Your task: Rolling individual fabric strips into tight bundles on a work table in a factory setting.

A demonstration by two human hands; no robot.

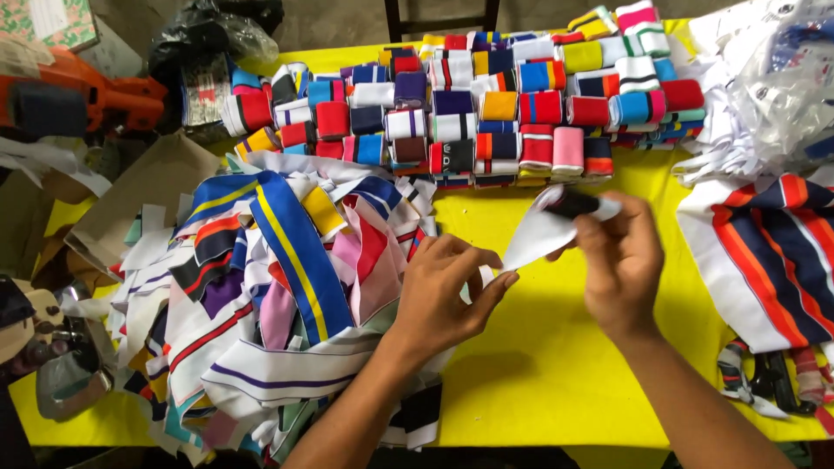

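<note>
Both hands pinch a white fabric strip [539, 233] above the yellow table [556, 347]: left hand [443, 291] its near end, right hand [621, 256] its far end.

white knit collar strip [543, 233] – soft matt ribbed cloth, pinched in both hands | loose collar heap [278, 295] – same matt striped knit | folded collar stacks [486, 108] – matt ribbed cloth | tabletop [556, 347] – smooth yellow covering, faint sheen | bag [786, 78] – clear glossy plastic | black bag [204, 39] – shiny crinkled plastic | cardboard [143, 195] – dull brown
</note>
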